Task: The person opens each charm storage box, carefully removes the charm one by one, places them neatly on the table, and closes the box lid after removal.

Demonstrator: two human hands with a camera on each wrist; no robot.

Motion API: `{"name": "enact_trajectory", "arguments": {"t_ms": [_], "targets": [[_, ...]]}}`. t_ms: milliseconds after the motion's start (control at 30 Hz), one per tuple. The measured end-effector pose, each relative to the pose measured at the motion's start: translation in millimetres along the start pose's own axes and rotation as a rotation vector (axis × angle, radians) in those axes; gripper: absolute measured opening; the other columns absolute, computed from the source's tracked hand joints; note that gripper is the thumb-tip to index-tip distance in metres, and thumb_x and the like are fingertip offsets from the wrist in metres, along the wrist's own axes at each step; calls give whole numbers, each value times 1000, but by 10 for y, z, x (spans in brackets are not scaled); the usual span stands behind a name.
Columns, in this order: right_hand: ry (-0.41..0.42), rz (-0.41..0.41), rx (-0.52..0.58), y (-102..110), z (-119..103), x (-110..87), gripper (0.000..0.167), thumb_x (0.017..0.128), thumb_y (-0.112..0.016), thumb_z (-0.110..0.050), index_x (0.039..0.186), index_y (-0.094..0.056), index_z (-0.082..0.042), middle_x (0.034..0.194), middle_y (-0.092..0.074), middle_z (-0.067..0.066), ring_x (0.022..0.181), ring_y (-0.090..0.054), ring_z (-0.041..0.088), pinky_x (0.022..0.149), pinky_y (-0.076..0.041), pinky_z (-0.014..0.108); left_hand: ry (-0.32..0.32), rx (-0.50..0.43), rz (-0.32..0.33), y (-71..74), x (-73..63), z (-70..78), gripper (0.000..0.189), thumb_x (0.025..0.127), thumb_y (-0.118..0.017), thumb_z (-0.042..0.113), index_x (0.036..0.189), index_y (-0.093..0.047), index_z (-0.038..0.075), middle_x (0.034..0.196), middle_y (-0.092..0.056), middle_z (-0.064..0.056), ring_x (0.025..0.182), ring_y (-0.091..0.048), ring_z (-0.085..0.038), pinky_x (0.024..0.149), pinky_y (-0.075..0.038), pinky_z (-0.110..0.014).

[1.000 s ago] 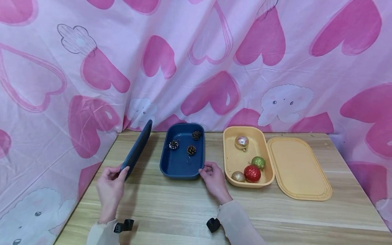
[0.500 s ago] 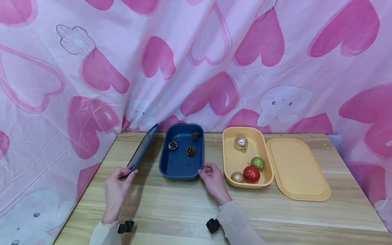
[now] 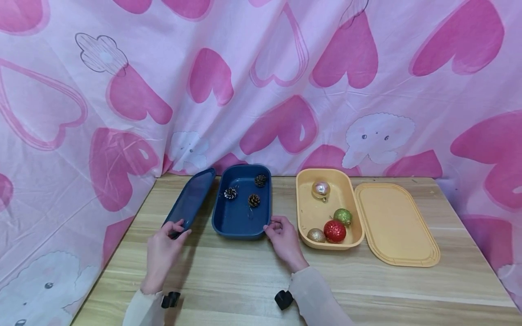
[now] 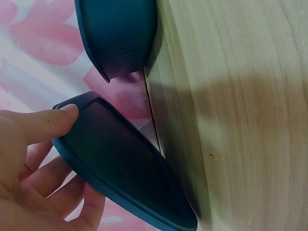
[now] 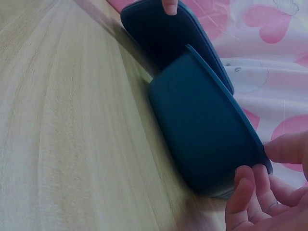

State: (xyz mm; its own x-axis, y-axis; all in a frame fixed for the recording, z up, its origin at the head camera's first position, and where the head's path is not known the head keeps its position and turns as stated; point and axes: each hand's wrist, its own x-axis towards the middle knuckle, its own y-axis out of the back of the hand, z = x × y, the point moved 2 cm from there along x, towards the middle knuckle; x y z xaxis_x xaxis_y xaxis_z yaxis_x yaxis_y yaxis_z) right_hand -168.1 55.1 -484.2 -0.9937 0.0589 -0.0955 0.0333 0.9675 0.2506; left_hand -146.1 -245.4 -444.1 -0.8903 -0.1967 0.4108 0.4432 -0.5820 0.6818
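Observation:
My left hand [image 3: 162,256] pinches the near end of a dark blue lid [image 3: 190,199] between thumb and fingers. In the left wrist view the lid [image 4: 120,154] slants, its thumb-side edge raised off the wooden table. Just right of it stands a dark blue box [image 3: 236,221] holding three pine cones [image 3: 254,200]. At this box's near right corner my right hand [image 3: 285,242] grips the rim. The right wrist view shows that hand [image 5: 269,192] with its thumb on the rim of the box [image 5: 202,125] and fingers against the outer wall.
A yellow box [image 3: 307,213] to the right contains a red ball ornament [image 3: 335,231], a green one [image 3: 342,216] and other bauble ornaments. Its yellow lid [image 3: 397,226] lies flat beside it. Behind the wooden table [image 3: 228,280] hangs a pink heart-patterned curtain [image 3: 281,127].
The left hand has moved right and the blue lid has tipped from nearly upright towards lying flat, closer to the blue box. The right hand keeps its hold on the box corner.

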Motion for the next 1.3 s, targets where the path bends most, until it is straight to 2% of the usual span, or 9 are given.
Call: {"name": "enact_trajectory", "arguments": {"t_ms": [100,200,333,500,733,933,1300], "targets": [[-3,-1,6,-1,1,0,36,91,-65,-15,121,-57,2,96,-66,12,81,-61,15,72,-51,29,-1,47,-35,-28,-2,-13,15,73,-83,8,76,-69,5,99,-74,-14,93,-70,-37,71,-56,-31],[-1,-1,8,2,-3,-1,36,91,-65,-15,121,-57,2,96,-65,12,81,-61,15,72,-51,29,-21,89,-96,-55,-2,-23,13,73,-82,9,75,-71,5,101,-74,-15,95,-69,-37,74,-55,-47],[1,-4,7,6,-5,0,36,91,-65,-15,121,-57,2,96,-65,12,80,-61,15,72,-51,29,-92,125,-138,-112,1,-44,12,73,-83,9,75,-73,4,102,-73,-17,92,-70,-37,70,-55,-45],[-10,-8,6,4,13,4,37,90,-65,-16,122,-57,2,96,-65,12,81,-61,16,72,-51,29,-155,125,-145,-205,-9,-69,13,70,-83,4,74,-71,3,101,-72,-22,92,-69,-39,79,-54,-52],[-9,-8,-8,10,15,5,38,90,-66,-17,122,-57,1,96,-65,11,80,-61,14,71,-51,28,-103,178,-259,-284,-5,-21,11,71,-81,5,71,-70,3,105,-70,-22,100,-63,-41,87,-51,-55],[-20,-17,-2,7,15,6,38,90,-66,-18,122,-57,1,95,-65,10,78,-60,12,70,-51,26,-82,184,-281,-323,2,-23,11,71,-82,6,70,-71,3,105,-69,-21,101,-62,-40,89,-50,-54],[-27,-27,34,0,2,11,40,90,-65,-16,124,-55,2,92,-65,10,74,-61,15,69,-51,26,-108,171,-360,-423,-5,-36,11,72,-79,1,67,-71,7,104,-66,-21,103,-58,-41,92,-47,-53]]}}
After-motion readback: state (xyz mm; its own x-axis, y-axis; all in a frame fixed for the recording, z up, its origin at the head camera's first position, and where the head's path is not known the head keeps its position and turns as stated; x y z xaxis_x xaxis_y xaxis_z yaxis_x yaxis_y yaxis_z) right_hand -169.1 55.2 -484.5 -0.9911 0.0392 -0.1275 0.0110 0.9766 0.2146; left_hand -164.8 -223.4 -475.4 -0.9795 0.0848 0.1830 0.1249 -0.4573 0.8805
